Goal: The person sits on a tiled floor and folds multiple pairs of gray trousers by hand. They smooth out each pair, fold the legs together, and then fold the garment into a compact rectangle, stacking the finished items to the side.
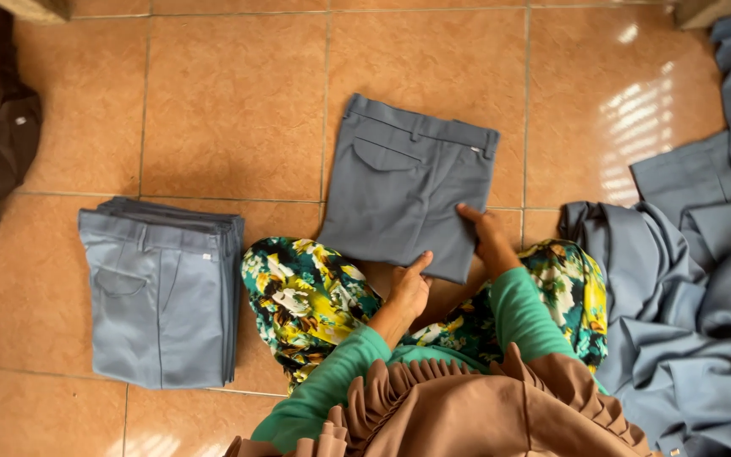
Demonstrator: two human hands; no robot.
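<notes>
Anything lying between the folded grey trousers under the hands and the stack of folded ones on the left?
Nothing visible. Both the left hand and right hand touch the folded grey trousers. Between them and the stack of folded trousers lies only bare tiled floor; the floral-clad knee sits just below that path.

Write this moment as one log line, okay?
left hand: touching folded grey trousers | right hand: pressing them | stack: beside | pile: unfolded

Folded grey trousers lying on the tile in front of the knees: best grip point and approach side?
Probably the near folded edge of the folded grey trousers, from the person's side. It lies flat, both hands already rest there, and the waistband end faces away.
</notes>
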